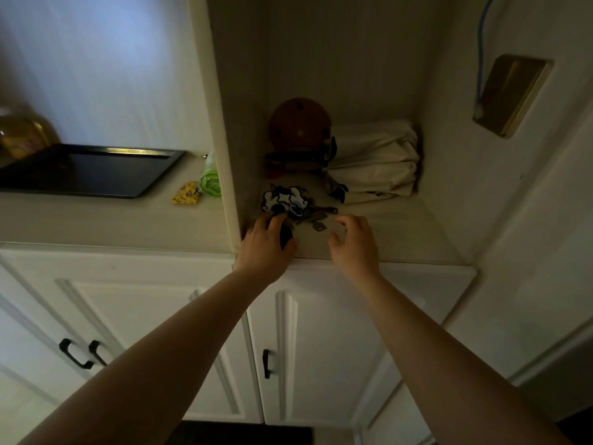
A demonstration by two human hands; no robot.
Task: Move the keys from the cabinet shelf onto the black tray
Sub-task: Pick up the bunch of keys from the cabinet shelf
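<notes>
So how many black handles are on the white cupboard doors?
3. Two sit side by side at lower left, one beside the other, where two doors meet. The third is on the door under the shelf. More may be hidden behind the arms.

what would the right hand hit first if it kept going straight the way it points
Probably the keys: the right hand points up and left into the shelf, and its curled fingers sit just short of the loose keys. Depth is unclear, so it may already be touching them.
</notes>
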